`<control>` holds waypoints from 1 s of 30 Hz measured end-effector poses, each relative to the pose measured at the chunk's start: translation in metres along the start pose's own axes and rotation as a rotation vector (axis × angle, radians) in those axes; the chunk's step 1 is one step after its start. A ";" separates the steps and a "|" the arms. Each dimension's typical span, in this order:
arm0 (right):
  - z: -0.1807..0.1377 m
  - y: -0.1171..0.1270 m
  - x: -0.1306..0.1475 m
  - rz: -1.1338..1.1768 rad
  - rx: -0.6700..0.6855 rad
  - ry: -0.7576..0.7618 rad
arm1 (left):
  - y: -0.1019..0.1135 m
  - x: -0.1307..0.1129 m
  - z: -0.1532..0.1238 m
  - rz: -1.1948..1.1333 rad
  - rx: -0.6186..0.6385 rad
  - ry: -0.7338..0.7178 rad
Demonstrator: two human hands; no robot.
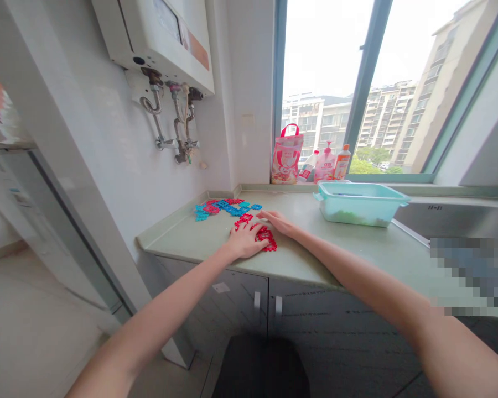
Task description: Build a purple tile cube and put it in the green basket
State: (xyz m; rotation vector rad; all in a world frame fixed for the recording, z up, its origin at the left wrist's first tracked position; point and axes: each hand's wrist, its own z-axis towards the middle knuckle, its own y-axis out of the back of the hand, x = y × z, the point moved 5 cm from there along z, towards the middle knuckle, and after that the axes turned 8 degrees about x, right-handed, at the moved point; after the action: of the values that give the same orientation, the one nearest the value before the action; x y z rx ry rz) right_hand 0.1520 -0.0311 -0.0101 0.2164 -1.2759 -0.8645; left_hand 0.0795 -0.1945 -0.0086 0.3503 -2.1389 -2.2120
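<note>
Left hand (pixel 247 240): grip wide, palm flat on red plastic lattice tiles (pixel 266 239) | right hand (pixel 276 223): grip wide, fingertips just beside them | tiles near front edge of the counter (pixel 178 239), blue lattice tiles (pixel 223 207) farther left | risk: a hard sweep could knock red tiles over the edge

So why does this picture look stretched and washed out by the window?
In the head view, a wide lens tilts and stretches the window frame; the sky is blown out to white; a pixelated patch covers the lower right; the countertop shows only faint shadows.
</note>
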 end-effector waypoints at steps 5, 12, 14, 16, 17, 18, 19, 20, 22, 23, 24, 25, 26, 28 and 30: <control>-0.059 0.037 0.000 -0.003 0.009 0.014 | -0.013 -0.043 0.058 -0.236 -0.076 0.086; -0.072 0.034 0.014 -0.396 0.100 -0.033 | 0.039 0.002 0.115 -0.299 -0.291 -0.386; -0.070 0.030 0.011 -0.516 0.171 -0.075 | 0.046 0.038 0.124 -0.099 -0.209 -0.514; -0.069 0.029 0.008 -0.567 0.199 -0.096 | 0.046 0.073 0.131 0.004 -0.189 -0.489; -0.068 0.029 0.006 -0.572 0.203 -0.105 | 0.043 0.086 0.133 0.020 -0.169 -0.457; -0.068 0.030 0.005 -0.572 0.200 -0.112 | 0.039 0.094 0.134 0.028 -0.150 -0.429; -0.067 0.030 0.004 -0.572 0.192 -0.118 | 0.035 0.097 0.133 0.033 -0.133 -0.410; -0.067 0.031 0.003 -0.572 0.182 -0.122 | 0.030 0.096 0.132 0.036 -0.120 -0.400; -0.067 0.031 0.003 -0.570 0.152 -0.116 | 0.024 0.085 0.128 0.037 -0.106 -0.410; -0.066 0.030 0.004 -0.566 0.137 -0.106 | 0.022 0.078 0.126 0.029 -0.097 -0.426; -0.066 0.029 0.004 -0.560 0.128 -0.094 | 0.021 0.070 0.125 0.017 -0.083 -0.445; -0.065 0.028 0.004 -0.551 0.127 -0.084 | 0.019 0.064 0.124 0.006 -0.065 -0.467; -0.064 0.026 0.004 -0.541 0.137 -0.077 | 0.018 0.058 0.124 -0.003 -0.045 -0.489; -0.062 0.023 0.001 -0.526 0.169 -0.080 | 0.017 0.053 0.125 -0.012 -0.024 -0.519; -0.061 0.021 -0.001 -0.517 0.194 -0.084 | 0.016 0.052 0.126 -0.012 -0.030 -0.520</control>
State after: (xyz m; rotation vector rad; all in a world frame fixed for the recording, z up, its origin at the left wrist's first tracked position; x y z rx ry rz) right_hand 0.2155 -0.0350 -0.0179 0.6918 -1.4078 -1.1960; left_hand 0.0022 -0.0814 0.0027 -0.2479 -2.3185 -2.5558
